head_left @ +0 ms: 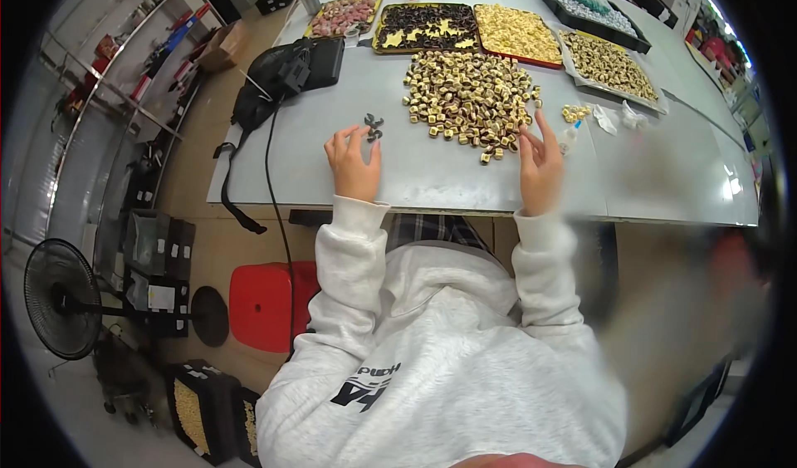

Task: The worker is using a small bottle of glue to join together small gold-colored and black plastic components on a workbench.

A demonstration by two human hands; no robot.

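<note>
My left hand (355, 165) hovers at or rests on the grey table, its fingers apart and nothing visible in them. Just beyond its fingertips lie several small dark curved pieces (374, 126). A large heap of small gold-and-dark pieces (469, 98) spreads across the middle of the table. Beside the heap's right edge is my right hand (541, 169), fingers stretched out and spread. One small gold piece (538, 103) shows right by its index fingertip; whether they touch is unclear. Close to the right hand stands a small glue bottle (569, 138), partly blurred.
Behind the heap sit a tray of dark pieces (425, 13), a tray of pale gold pieces (516, 32) and a tray of gold-and-dark pieces (610, 65). A black bag (278, 73) with a cable lies left. Crumpled tissues (633, 117) lie right. A red stool (261, 306) stands below.
</note>
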